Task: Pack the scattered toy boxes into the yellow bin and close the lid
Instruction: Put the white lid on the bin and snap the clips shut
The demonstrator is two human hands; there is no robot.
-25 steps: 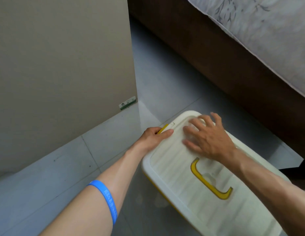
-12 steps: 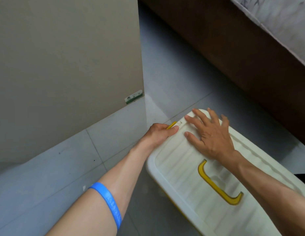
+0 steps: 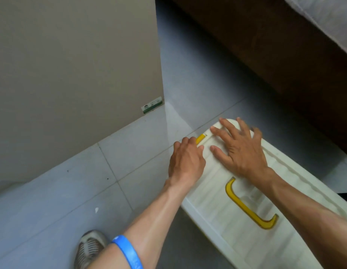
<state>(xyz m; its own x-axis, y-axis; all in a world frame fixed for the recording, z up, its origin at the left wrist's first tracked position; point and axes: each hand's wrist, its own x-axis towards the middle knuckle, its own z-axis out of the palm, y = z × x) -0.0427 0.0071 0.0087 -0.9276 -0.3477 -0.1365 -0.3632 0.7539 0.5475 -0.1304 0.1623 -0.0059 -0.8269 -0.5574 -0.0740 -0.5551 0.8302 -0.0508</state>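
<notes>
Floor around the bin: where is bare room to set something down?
Bare tiles lie between the beige panel and the left hand, and between panel and bed frame. The lid is crowded by both hands; right hand lies flat.

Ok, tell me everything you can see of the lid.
The lid is off-white ribbed plastic with rounded corners and a raised rim. A yellow handle lies flat in a recess at its middle, and a yellow clip shows at its far left edge. It lies flat on the bin, which it hides. The right hand presses spread on its far end; the left hand is at the clip.
</notes>
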